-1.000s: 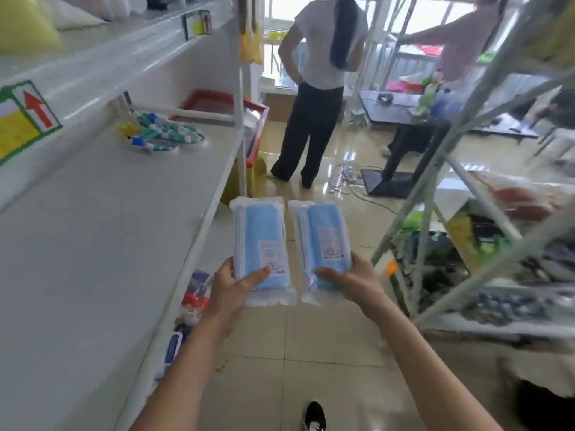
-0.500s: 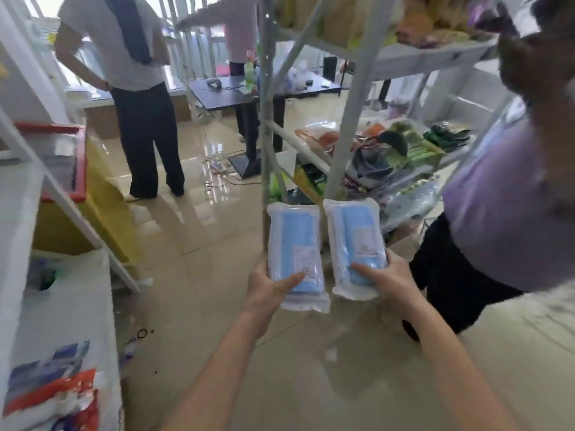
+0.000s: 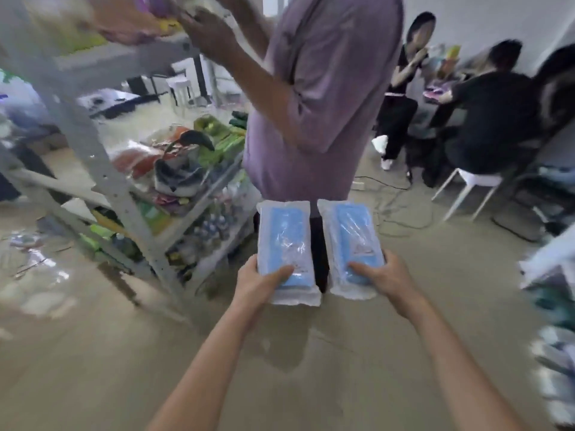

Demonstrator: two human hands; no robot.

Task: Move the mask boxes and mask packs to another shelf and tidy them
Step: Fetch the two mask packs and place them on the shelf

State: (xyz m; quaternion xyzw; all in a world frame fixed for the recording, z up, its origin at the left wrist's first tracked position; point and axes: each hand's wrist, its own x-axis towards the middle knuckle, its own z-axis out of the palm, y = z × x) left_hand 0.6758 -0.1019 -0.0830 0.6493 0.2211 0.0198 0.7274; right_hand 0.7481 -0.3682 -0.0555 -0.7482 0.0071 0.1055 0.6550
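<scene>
I carry two clear plastic packs of blue masks side by side in front of me, over the floor. My left hand (image 3: 259, 283) grips the near end of the left mask pack (image 3: 284, 241), thumb on top. My right hand (image 3: 384, 276) grips the near end of the right mask pack (image 3: 351, 237) the same way. Both packs point away from me and sit a small gap apart. No mask boxes are in view.
A person in a purple shirt (image 3: 314, 98) stands directly ahead, close behind the packs, reaching to a grey metal shelf rack (image 3: 102, 169) full of goods on the left. Two seated people (image 3: 485, 119) and a white stool (image 3: 466, 185) are at the right back. Cables lie on the tiled floor.
My view has swung right, away from the white shelf on the left, past the metal rack, to the person in purple. Both hands keep the same grip on the packs.
</scene>
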